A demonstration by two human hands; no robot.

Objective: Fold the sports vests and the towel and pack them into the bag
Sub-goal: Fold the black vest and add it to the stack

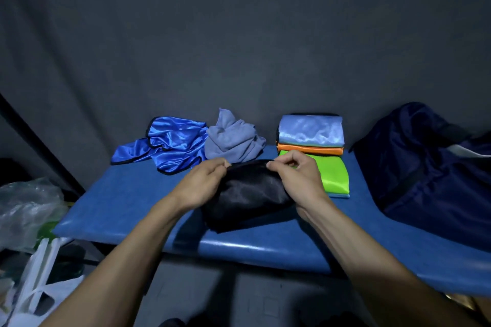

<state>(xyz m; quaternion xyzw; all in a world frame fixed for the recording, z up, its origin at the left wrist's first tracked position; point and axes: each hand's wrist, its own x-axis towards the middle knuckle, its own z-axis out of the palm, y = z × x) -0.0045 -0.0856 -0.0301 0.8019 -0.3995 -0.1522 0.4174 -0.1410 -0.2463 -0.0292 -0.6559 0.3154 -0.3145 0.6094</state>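
Observation:
A shiny black vest (pixel 247 195) lies bunched on the blue bench (pixel 127 194) in front of me. My left hand (pixel 204 183) pinches its far edge on the left, and my right hand (pixel 295 175) pinches the same edge on the right. Behind it sit a crumpled royal-blue vest (pixel 170 143) and a rumpled grey-blue towel (pixel 233 138). To the right lies a folded green vest (pixel 332 175), and behind that a folded light-blue vest (pixel 310 130) rests on a folded orange one (pixel 310 150). A dark navy bag (pixel 430 167) stands at the bench's right end.
A grey cloth backdrop (pixel 239 34) hangs close behind the bench. Clear and white plastic bags (pixel 29 210) are heaped on the floor at the left. The bench's front edge runs just below the black vest.

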